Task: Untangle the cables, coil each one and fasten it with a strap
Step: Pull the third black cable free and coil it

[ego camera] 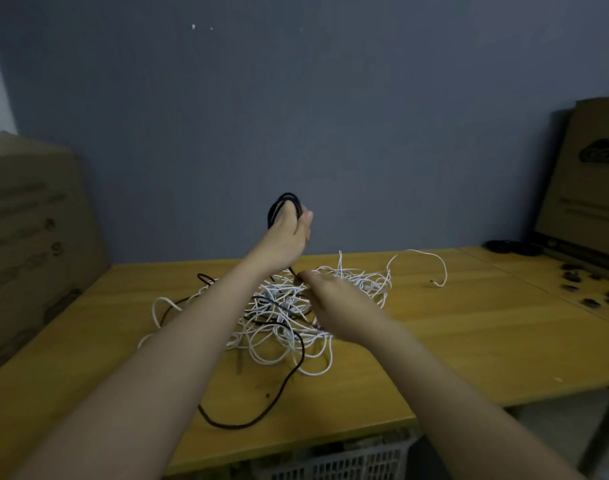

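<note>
Left hand: raised above the tangle, fingers curled round a small coil of black cable.
Right hand: low over the tangle's middle, fingertips seemingly pinching a black strand; motion blur makes the grip hard to read.
Tangle: white cable heaped with black cable on the wooden table; a black loop trails toward the near edge.
Coiled black cable: far right of the tangle.
Dark straps: scattered right of the tangle.
Cardboard boxes: left and right of it.
</note>
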Demonstrator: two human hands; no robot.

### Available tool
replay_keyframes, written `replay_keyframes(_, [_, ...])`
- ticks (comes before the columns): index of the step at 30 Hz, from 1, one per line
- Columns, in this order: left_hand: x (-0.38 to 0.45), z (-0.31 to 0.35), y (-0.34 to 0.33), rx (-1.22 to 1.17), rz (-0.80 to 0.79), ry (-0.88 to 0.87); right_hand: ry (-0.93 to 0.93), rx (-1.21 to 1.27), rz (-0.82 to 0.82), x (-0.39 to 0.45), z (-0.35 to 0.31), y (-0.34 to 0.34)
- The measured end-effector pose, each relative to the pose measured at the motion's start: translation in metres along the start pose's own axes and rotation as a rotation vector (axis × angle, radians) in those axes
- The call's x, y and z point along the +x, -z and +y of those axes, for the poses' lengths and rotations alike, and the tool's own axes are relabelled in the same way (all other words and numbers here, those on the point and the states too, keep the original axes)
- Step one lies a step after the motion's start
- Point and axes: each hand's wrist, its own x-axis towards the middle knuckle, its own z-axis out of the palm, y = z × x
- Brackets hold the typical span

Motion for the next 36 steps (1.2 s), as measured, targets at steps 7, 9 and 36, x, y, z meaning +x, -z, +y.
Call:
replay_keyframes(7, [-0.016,-0.022,0.027,0.373,-0.193,0.096,-0.105,-0.025,0.475,0.043,0.038,0.027])
replay_keyframes(9, [-0.019,-0.024,0.038,0.313,-0.225,0.112,-0.231,0.039,0.512,0.063,0.050,0.028])
replay_keyframes(36, [0.147,0.013,0.011,-0.527,-0.182,0.030,-0.167,0.130,0.921,0.212,0.136,0.129])
